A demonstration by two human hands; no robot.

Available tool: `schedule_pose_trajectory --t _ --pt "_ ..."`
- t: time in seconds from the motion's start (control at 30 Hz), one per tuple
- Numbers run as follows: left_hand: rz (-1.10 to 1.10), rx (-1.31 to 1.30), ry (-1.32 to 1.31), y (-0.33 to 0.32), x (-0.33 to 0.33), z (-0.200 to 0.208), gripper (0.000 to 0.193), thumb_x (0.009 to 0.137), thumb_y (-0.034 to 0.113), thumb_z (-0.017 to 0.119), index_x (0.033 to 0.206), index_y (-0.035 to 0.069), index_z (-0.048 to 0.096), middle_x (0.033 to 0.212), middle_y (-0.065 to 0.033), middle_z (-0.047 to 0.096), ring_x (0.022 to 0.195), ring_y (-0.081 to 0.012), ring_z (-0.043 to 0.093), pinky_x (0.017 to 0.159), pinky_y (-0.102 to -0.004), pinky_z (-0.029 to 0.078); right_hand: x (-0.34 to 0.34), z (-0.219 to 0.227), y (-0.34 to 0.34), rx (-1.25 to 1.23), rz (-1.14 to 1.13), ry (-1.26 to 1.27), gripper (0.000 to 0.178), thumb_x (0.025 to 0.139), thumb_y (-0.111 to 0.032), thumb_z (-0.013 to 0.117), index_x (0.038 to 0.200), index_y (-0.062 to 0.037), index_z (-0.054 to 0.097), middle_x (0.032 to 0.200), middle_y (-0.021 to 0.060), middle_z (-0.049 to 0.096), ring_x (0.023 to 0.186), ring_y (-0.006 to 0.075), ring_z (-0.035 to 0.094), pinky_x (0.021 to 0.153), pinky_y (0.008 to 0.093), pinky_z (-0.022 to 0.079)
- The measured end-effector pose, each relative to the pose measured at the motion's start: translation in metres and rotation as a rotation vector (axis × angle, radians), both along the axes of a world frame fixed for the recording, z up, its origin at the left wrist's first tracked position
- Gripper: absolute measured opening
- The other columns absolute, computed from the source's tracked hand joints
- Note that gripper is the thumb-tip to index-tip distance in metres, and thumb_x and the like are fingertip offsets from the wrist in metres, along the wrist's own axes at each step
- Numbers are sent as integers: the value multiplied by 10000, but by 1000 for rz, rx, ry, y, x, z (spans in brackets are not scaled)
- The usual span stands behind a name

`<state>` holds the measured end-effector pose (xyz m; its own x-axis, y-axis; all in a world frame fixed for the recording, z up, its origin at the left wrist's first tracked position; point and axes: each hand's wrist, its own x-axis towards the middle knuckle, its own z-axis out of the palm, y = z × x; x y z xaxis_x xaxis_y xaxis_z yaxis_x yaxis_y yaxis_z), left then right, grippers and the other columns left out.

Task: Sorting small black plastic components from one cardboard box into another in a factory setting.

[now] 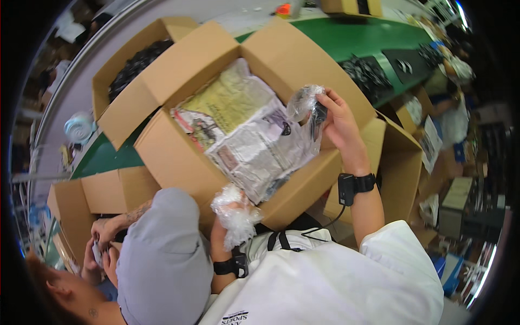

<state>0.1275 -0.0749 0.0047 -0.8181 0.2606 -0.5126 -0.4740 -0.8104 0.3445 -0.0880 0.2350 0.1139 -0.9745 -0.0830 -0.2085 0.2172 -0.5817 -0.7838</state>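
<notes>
A large open cardboard box (306, 189) stands in front of me, its flaps spread outward. Inside it lie flat printed plastic sacks (254, 130), white with yellow and red areas. Over the box's right side, my right hand (340, 118) pinches a clear plastic bag (303, 103) with a dark item in it; the item's kind cannot be made out. My left hand (237, 205) is at the near edge of the box, bunched around crumpled clear plastic bags (241, 226). The plastic covers most of its fingers, and whatever those bags contain is hidden.
At my left a co-worker in a grey top (162, 244) handles a small item over another cardboard box (100, 189). A box lined with black plastic (138, 65) stands far left. Black bags (365, 76) lie on the green table (336, 40). Another open box (401, 168) is close on my right.
</notes>
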Motion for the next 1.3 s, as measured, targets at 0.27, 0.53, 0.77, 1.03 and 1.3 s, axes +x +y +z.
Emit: schedule_pose_trajectory --t 0.27,0.53,0.77,1.03,1.3 --pt "-117 -31 157 8 -4 -9 349 946 196 593 1230 8 511 1039 -100 570 903 -191 564 814 -311 489 85 -26 102 -85 -255 10 174 952 -97 597 1116 -43 585 993 70 677 831 187 672 749 361 578" --pt "-170 -123 227 15 15 -8 244 990 226 511 1120 21 484 1000 -93 514 905 -223 495 856 -346 426 227 -28 248 278 -677 83 159 951 -85 619 1102 -34 622 1075 63 680 963 146 649 842 326 533" --pt "-283 -119 212 71 -4 28 238 998 228 498 1098 13 473 969 -90 493 867 -227 470 822 -327 410 306 -142 359 1106 -868 -176 193 916 -88 654 1067 32 664 1014 69 706 973 134 653 864 258 486" --pt "-431 -141 211 94 -17 32 226 875 85 582 1083 22 520 912 -75 526 812 -193 503 688 -308 447 314 -130 353 1309 -960 -315 241 922 -106 647 1094 61 671 1057 133 724 986 158 678 858 267 498" --pt "-423 -190 92 102 -13 29 267 928 104 575 1173 6 535 982 -82 570 883 -187 560 722 -293 471 323 -118 368 1275 -1120 -328 252 910 -110 674 1066 88 685 994 131 730 943 160 684 846 268 510"
